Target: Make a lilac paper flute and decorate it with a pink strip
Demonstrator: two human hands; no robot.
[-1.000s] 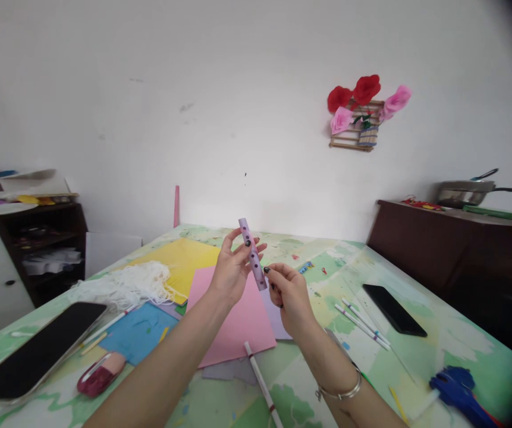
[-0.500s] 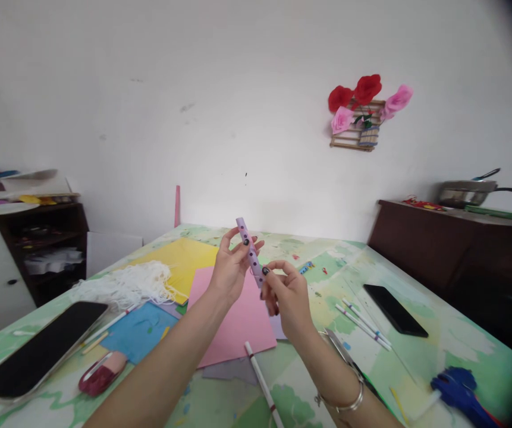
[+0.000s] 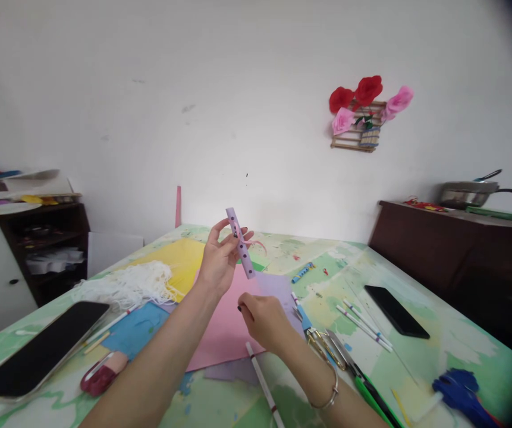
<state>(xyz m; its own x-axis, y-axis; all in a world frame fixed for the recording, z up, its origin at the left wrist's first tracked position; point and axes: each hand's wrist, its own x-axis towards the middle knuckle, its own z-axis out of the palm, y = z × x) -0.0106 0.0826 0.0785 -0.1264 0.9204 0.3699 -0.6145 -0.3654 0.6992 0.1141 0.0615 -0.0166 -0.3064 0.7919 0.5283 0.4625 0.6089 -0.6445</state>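
Observation:
Between the fingers of my left hand point(image 3: 220, 255) is a small purple tube with dark dots point(image 3: 244, 259), tilted and raised above the table. A thin pink ribbon point(image 3: 258, 243) trails off the tube to the right. My right hand point(image 3: 262, 318) is lower, over the pink sheet point(image 3: 220, 333), apart from the tube. Its fingers are curled together, and whatever they may hold is hidden. Gold-handled scissors point(image 3: 326, 348) lie right of that hand, beside green-handled scissors point(image 3: 365, 383).
White yarn point(image 3: 133, 285), a yellow sheet point(image 3: 184, 261), a blue sheet point(image 3: 137, 333) and a phone point(image 3: 37, 351) lie left. At right are white sticks point(image 3: 365, 327), another phone point(image 3: 396, 310) and a blue glue gun point(image 3: 461, 392). One white stick point(image 3: 263, 380) lies near the front.
My right hand has let go of the tube and moved down and left. My left hand has shifted left and slightly up with the tube. The pink ribbon's loose end now shows.

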